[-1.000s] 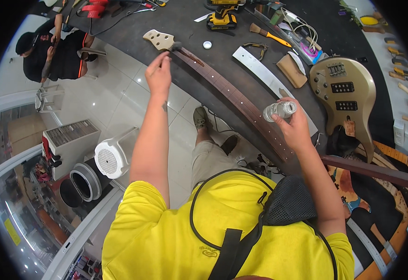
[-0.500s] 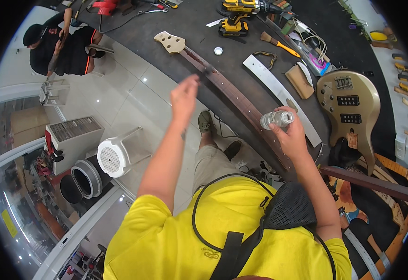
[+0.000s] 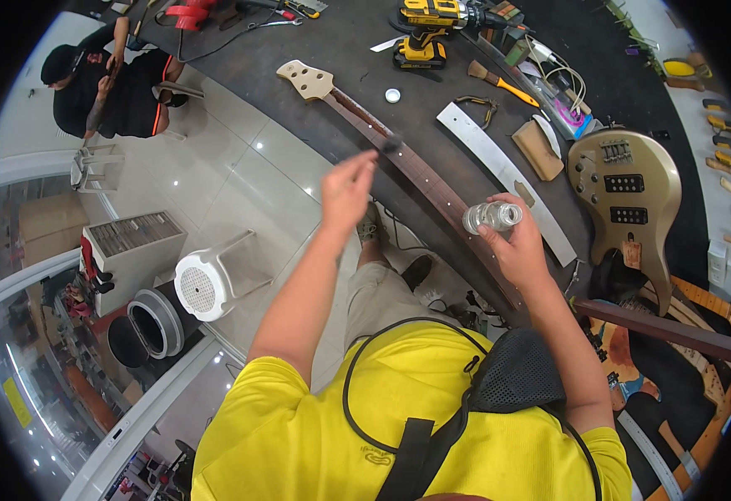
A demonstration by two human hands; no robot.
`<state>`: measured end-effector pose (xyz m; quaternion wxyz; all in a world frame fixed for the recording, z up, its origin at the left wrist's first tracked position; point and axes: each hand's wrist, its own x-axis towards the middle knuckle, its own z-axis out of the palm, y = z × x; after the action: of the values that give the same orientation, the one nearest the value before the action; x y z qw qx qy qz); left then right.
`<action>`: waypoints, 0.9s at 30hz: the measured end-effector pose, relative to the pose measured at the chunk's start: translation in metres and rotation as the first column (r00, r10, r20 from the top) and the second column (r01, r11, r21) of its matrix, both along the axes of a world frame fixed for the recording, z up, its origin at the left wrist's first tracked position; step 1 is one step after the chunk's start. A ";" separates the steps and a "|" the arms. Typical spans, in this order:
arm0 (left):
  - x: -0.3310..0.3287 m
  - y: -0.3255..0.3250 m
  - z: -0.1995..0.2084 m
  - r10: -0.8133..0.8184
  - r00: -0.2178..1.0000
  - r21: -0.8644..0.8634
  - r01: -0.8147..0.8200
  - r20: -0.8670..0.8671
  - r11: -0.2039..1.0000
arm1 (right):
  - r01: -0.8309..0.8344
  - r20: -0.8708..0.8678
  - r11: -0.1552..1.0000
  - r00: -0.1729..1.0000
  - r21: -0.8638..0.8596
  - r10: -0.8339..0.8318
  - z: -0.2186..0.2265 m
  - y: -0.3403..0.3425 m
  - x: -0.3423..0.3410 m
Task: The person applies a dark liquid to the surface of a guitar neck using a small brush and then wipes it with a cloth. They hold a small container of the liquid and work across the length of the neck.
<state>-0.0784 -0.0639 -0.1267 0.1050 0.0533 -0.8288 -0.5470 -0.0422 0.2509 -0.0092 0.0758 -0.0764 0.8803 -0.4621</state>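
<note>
A bass guitar neck (image 3: 420, 171) with a dark fingerboard and pale headstock lies along the table edge in front of me. My left hand (image 3: 347, 192) is closed in a pinch over its upper part. At those fingertips is a small dark thing (image 3: 392, 145), smeared by motion, against the fingerboard; its kind I cannot make out. The fingerboard looks darker and wetter near the headstock. My right hand (image 3: 517, 247) grips a small clear glass bottle (image 3: 492, 217), uncapped and tilted, above the fingerboard's lower part. A round white cap (image 3: 392, 96) rests on the table beyond the neck.
Right of the neck lie a metal straightedge (image 3: 499, 171), pliers (image 3: 481, 107), a brush (image 3: 503, 82) and a wooden block (image 3: 536, 150). A cordless drill (image 3: 422, 37) stands at the back. A gold bass body (image 3: 649, 179) lies at right. Another person (image 3: 115, 92) sits at far left.
My left hand and the dark thing have moved right and nearer to me along the fingerboard. My right hand keeps the bottle almost in place.
</note>
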 end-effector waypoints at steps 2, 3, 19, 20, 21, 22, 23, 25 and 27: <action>-0.037 -0.031 0.017 0.136 0.990 0.066 -0.137 0.019 0.988 | 0.006 -0.020 1.000 1.000 -0.002 -0.006 -0.003 0.004 -0.001; -0.054 -0.050 0.027 0.204 0.979 0.048 -0.204 0.011 0.978 | 0.001 -0.041 1.000 0.999 -0.009 -0.001 -0.004 0.003 0.000; -0.048 -0.068 0.016 0.281 0.958 0.321 -0.285 0.060 0.903 | -0.057 -0.025 0.998 0.998 -0.021 0.056 -0.013 -0.016 0.003; -0.025 -0.047 0.013 0.232 0.968 0.248 -0.249 0.096 0.936 | -0.054 -0.010 0.998 0.998 -0.024 0.054 -0.011 -0.017 0.004; -0.008 -0.030 0.011 0.181 0.975 0.174 -0.203 0.132 0.964 | -0.047 0.002 0.999 0.999 -0.028 0.047 -0.009 -0.019 0.004; 0.003 -0.020 0.008 0.177 0.976 0.177 -0.198 0.128 0.964 | -0.044 -0.003 0.999 0.999 -0.025 0.043 -0.006 -0.019 0.003; 0.015 -0.012 0.003 0.135 0.985 0.186 -0.154 0.108 0.971 | -0.049 0.005 0.999 0.999 -0.014 0.049 -0.003 -0.019 0.002; 0.013 -0.019 0.004 0.101 0.991 0.191 -0.117 0.092 0.975 | -0.063 0.018 0.998 0.998 -0.006 0.064 0.003 -0.019 0.002; -0.024 -0.058 0.013 0.288 0.957 0.306 -0.288 0.048 0.907 | -0.107 -0.024 0.994 0.994 0.004 0.107 0.007 -0.021 -0.001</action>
<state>-0.1028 -0.1221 -0.1136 0.1742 0.1910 -0.7157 -0.6488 -0.0435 0.2301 -0.0025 0.0897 -0.1289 0.8763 -0.4554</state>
